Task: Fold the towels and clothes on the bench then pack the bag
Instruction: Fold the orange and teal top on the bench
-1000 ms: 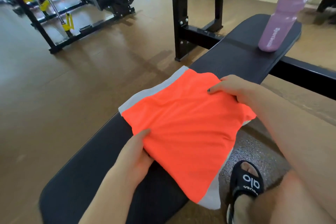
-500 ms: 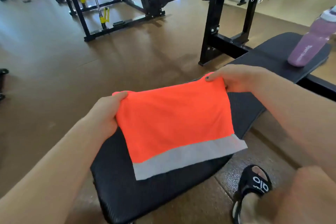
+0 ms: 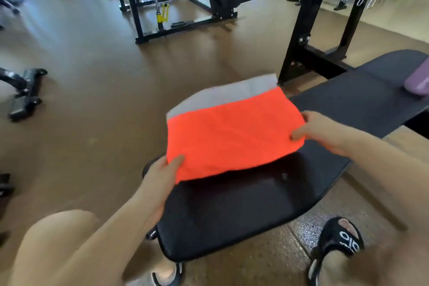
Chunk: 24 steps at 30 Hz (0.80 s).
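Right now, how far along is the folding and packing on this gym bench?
Early to midway, at a guess. Done: the orange garment already looks folded into a flat rectangle with its grey band at the far edge. In hand: the left hand and right hand each pinch a near corner, holding it just above the bench. Left: setting it down and packing; no bag or towels are in view. A purple bottle stands further along the bench.

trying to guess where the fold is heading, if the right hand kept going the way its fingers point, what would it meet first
The right hand points left across the orange cloth it pinches. Going straight on, it would probably meet the left hand gripping the opposite edge, though depth is unclear.
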{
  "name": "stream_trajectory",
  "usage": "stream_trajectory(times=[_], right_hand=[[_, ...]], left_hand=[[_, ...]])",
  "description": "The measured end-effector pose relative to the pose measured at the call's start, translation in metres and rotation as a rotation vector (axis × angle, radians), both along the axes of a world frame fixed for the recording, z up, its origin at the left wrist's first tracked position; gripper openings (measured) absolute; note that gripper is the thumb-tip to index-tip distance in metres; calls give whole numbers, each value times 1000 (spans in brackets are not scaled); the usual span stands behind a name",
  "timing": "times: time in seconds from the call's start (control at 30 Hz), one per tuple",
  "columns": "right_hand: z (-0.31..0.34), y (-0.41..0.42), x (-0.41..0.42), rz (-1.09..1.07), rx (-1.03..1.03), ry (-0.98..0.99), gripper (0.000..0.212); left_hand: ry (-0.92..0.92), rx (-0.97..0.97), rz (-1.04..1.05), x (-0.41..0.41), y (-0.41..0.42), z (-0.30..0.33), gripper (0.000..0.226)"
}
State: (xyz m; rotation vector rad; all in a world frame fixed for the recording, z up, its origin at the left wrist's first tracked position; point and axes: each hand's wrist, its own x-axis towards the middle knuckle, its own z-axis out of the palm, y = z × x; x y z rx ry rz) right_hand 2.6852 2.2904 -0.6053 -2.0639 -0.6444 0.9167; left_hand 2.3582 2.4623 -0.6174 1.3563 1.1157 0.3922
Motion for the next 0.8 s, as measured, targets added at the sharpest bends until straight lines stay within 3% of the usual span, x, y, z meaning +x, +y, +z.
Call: stream_trajectory(times=[0.1,0.2,0.43,0.57,0.7,0.8], right_hand=[[-35,-29,-9,63,-256,-109,53],[-40,-33,-9,32,-205,-83,65],[-45,-32,-23,71,-173,-154,58],[-40,-37,-24,122,-207,-137,54],[-38,-39,-21,134,-257,-126,57],[-39,-33,-19,91,-227,-167,57]], left_hand=[[122,-104,-33,-28,-31,-41,22],[146,-157,12,-40,-38,-47,19],[270,-62,5,-43,-34,-45,14],[358,-97,-98,-54,-41,-39,15],[293,-231,-103,-50,-41,-25,21],[194,-217,-47,-33,-27,-21,24]])
